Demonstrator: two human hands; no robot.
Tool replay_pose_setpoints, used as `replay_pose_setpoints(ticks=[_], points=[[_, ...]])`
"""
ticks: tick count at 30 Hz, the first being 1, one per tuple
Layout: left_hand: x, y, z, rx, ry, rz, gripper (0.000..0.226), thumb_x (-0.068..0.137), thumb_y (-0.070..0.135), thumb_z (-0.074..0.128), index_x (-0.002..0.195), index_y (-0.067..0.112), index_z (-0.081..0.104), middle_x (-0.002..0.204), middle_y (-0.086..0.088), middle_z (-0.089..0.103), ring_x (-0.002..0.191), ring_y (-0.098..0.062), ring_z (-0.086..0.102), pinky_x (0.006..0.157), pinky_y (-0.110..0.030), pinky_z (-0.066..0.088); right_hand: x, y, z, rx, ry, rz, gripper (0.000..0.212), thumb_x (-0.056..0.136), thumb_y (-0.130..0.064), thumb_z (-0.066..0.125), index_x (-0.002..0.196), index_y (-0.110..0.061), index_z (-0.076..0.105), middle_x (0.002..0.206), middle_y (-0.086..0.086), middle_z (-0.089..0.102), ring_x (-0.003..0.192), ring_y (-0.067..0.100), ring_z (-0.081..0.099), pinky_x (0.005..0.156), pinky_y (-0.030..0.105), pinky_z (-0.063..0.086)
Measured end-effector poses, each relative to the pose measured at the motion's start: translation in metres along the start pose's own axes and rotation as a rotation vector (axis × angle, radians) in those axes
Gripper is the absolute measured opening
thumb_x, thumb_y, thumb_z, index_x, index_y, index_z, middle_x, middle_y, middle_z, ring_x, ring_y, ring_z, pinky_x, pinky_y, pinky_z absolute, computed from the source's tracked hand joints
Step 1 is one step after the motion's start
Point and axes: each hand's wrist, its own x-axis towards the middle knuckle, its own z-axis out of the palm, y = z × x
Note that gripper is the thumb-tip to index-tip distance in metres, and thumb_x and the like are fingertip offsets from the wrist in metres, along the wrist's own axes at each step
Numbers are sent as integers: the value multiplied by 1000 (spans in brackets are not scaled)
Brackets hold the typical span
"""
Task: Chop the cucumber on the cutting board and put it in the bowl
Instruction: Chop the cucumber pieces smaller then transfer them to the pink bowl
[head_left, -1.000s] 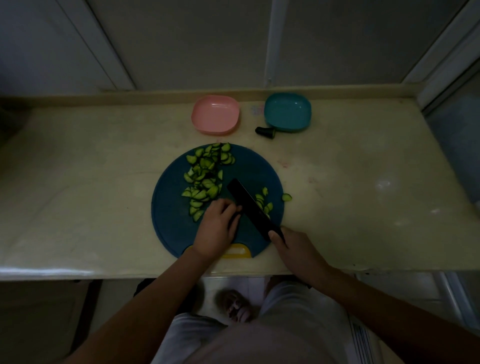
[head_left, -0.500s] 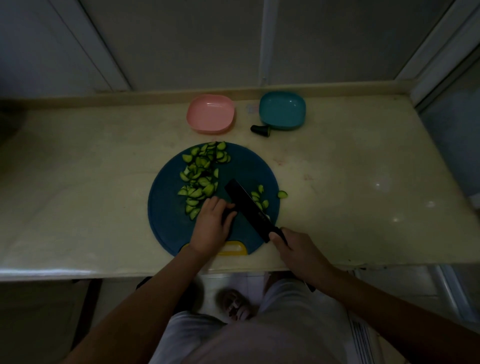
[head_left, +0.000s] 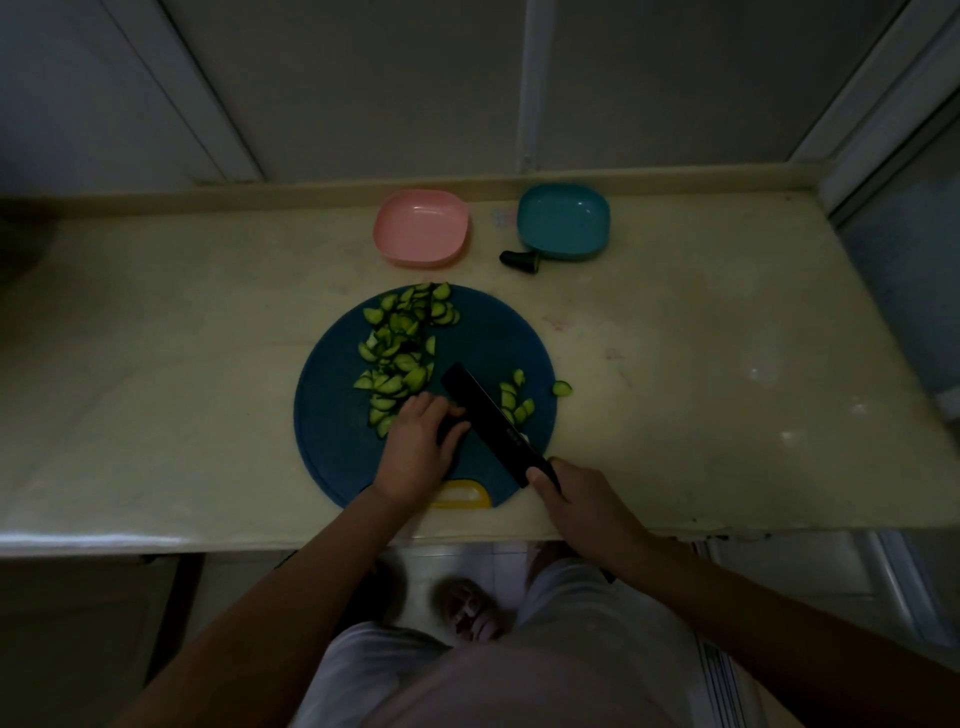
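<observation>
A round dark-blue cutting board (head_left: 488, 332) with a yellow handle lies at the counter's front. Several half-moon cucumber slices (head_left: 400, 348) are heaped on its left and far side, and a few more cucumber slices (head_left: 514, 402) lie to the right of the blade. My right hand (head_left: 576, 493) grips the handle of a black knife (head_left: 488, 415), whose blade runs diagonally across the board. My left hand (head_left: 421, 447) curls its fingers over a dark cucumber piece just left of the blade, mostly hidden. A pink bowl (head_left: 422, 227) and a teal bowl (head_left: 563, 221) stand behind the board.
A dark cucumber end (head_left: 519, 258) lies in front of the teal bowl. One slice (head_left: 561, 388) sits at the board's right rim. The cream counter (head_left: 727, 332) ends at a raised back ledge and a front edge near my body. My legs and a foot show below.
Hands and knife keep nearly the same pose on the board. The view has shifted slightly, and the blade sits a little closer to my left fingers.
</observation>
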Motion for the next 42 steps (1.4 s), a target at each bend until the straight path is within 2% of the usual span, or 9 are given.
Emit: replay_pose_setpoints(ticks=[2, 8, 12, 15, 18, 29, 35, 39, 42], points=[[0, -1, -1, -4, -16, 8, 11, 81, 12, 67, 85, 3, 64, 79, -12, 56, 75, -29, 56, 64, -27, 36, 1, 0, 3, -33, 3, -3, 31, 99, -30, 39, 71, -17, 45, 67, -3, 50, 67, 15, 50, 56, 26, 30], [-1, -4, -3, -6, -61, 29, 14, 83, 10, 67, 96, 4, 66, 88, -11, 56, 81, -24, 56, 71, -20, 35, 3, -1, 2, -107, 29, -20, 32, 99, -31, 38, 81, -9, 50, 79, 11, 58, 72, 18, 52, 57, 29, 29], [-4, -5, -5, -20, -76, 32, 20, 85, 15, 60, 103, 6, 66, 92, -10, 57, 87, -22, 54, 76, -22, 38, 2, 1, -3, -108, 38, 1, 38, 99, -32, 37, 85, -2, 55, 82, 16, 61, 71, 19, 52, 58, 30, 31], [-4, -3, -5, -40, -51, 0, 16, 86, 14, 61, 98, 6, 66, 90, -10, 59, 86, -24, 57, 74, -26, 41, 0, 3, -5, -31, 12, 23, 35, 99, -31, 38, 75, -9, 49, 71, 7, 54, 67, 16, 50, 55, 26, 31], [-4, -3, -5, -58, -31, -6, 13, 84, 10, 66, 95, 5, 66, 89, -9, 60, 85, -24, 57, 73, -22, 40, -1, 5, -6, 25, 13, 24, 36, 99, -31, 39, 67, -14, 44, 64, -1, 48, 58, 8, 44, 51, 18, 32], [-4, -4, -2, -46, 5, 14, 11, 83, 10, 66, 92, 4, 66, 82, -9, 55, 79, -13, 47, 67, -20, 36, -5, 2, -11, 20, -16, 21, 36, 99, -30, 39, 64, -21, 41, 62, -5, 46, 55, 2, 42, 51, 14, 34], [-4, -6, -1, -64, 11, 21, 10, 82, 9, 66, 90, 4, 66, 80, -8, 54, 77, -12, 46, 66, -21, 36, -2, 3, -12, 40, -40, 36, 36, 99, -30, 40, 64, -20, 41, 63, -4, 47, 56, 2, 41, 51, 14, 34], [-4, -5, -1, -61, 18, 15, 12, 82, 14, 62, 87, 4, 65, 79, -8, 54, 75, -18, 53, 64, -24, 39, 0, 2, -10, 29, -53, 38, 36, 99, -31, 39, 66, -18, 42, 64, -3, 47, 57, 3, 42, 52, 14, 34], [-5, -5, 2, -55, 23, 15, 14, 83, 15, 61, 87, 3, 64, 80, -9, 53, 74, -16, 50, 64, -26, 39, 0, 1, -6, -3, -60, 26, 36, 99, -31, 38, 65, -20, 40, 65, -2, 48, 61, 9, 46, 55, 23, 34]])
